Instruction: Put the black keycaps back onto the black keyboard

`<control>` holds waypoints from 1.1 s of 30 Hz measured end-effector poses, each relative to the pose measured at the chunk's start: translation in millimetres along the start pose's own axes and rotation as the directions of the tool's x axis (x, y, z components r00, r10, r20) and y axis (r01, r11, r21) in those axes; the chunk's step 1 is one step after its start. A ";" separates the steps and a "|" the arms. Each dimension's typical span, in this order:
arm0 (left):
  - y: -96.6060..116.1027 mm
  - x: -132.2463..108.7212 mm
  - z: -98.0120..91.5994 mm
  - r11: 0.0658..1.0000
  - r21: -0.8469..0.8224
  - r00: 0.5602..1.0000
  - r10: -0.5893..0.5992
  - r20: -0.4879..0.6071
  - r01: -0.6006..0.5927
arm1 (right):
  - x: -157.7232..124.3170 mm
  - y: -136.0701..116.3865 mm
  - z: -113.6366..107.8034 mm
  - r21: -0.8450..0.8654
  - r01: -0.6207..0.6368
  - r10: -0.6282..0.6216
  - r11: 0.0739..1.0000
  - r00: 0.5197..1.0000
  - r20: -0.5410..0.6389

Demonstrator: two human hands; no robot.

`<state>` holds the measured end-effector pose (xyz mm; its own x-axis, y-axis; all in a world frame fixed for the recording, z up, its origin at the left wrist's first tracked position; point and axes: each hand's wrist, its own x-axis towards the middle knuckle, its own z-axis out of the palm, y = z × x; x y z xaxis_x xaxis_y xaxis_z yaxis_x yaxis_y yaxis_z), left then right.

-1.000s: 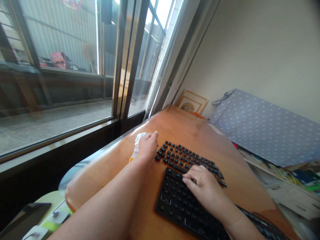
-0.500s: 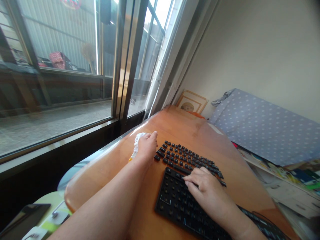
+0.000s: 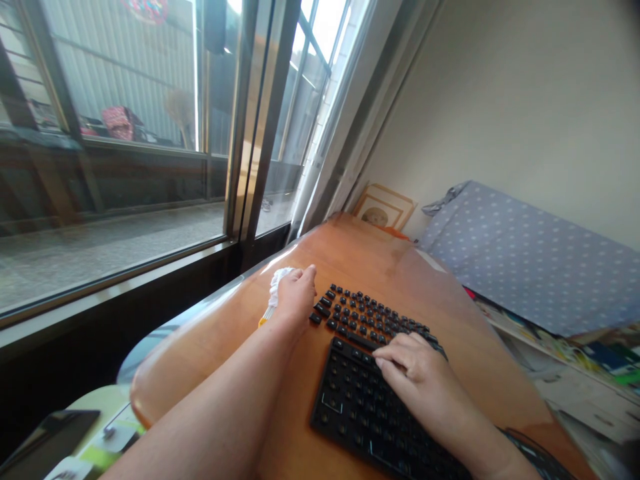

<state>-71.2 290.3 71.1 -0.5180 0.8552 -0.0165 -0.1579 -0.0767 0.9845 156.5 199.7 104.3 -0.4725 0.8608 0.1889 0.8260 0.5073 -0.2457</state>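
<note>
A black keyboard point(image 3: 345, 400) lies on the table. Most of its key positions look bare, though several dark keycaps point(image 3: 356, 355) sit along its far-left edge. My right hand point(image 3: 417, 370) is over this edge, thumb and fingers pinched together. Whatever is between the fingertips is too small or hidden to name. Just beyond the keyboard, many loose black keycaps point(image 3: 360, 310) stand in rows. To their left is my left hand point(image 3: 296, 293), closed with the thumb uppermost. Against its far side lies a white knitted cloth, perhaps a glove point(image 3: 277, 287), with a yellow edge. My left fingers are mostly hidden.
The wooden table point(image 3: 210, 373) has a clear cover and runs beside a window point(image 3: 125, 173). A phone-like dark slab point(image 3: 55, 433) and white plugs point(image 3: 117, 437) are at lower left. A framed picture point(image 3: 383, 207) stands at the far end; a dotted cloth point(image 3: 525, 260) hangs right.
My right hand has shifted slightly right along the keyboard's edge, still pinched. My left hand and the white cloth stay about where they were. The view has tilted very slightly.
</note>
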 end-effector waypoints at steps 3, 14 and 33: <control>1.6 -1.3 -0.4 1.000 0.004 1.000 -0.001 -0.003 0.001 | 1.0 3.9 -10.7 0.017 -0.020 0.021 1.000 0.995 -0.097; 2.7 -1.5 -1.4 1.000 0.000 1.000 0.011 0.002 -0.011 | 40.8 27.0 -34.4 0.003 -0.086 0.085 0.996 0.988 -0.126; -1.7 1.4 0.3 0.999 -0.029 0.999 -0.029 0.016 0.029 | 168.8 103.9 33.0 -0.162 -0.353 0.381 0.922 0.901 0.208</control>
<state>-71.4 291.8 69.4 -0.4998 0.8651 -0.0421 -0.1970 -0.0663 0.9782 152.4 399.0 79.2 -0.1747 0.9771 -0.1215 0.9776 0.1575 -0.1395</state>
